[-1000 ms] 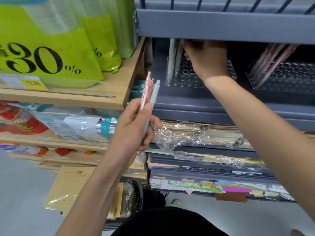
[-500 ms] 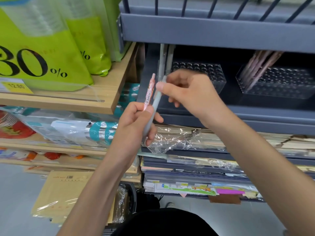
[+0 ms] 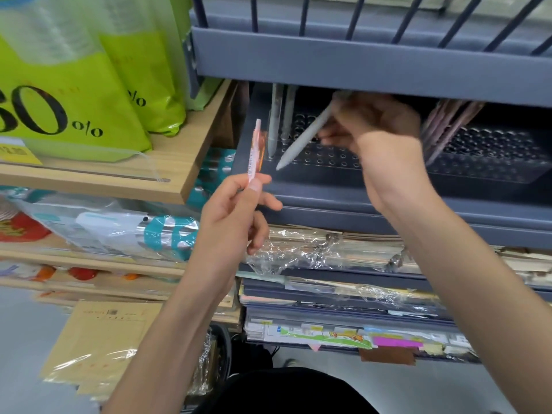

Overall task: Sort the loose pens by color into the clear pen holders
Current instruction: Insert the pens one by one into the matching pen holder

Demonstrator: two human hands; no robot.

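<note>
Right hand [image 3: 376, 127] now carrying grey pen [image 3: 304, 137] away from left, tip angling down toward clear holder [image 3: 328, 156] on grey shelf [image 3: 358, 201], beside two grey pens already standing there (matching colour, sorting progressing). Left hand [image 3: 236, 210] pinching pink pen [image 3: 254, 150] upright, waiting. Green bags [image 3: 74, 94] showing "0%"; yellow price tag unreadable.

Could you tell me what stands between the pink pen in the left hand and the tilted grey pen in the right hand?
Two pale grey pens, upright in the left holder, in the head view.
</note>
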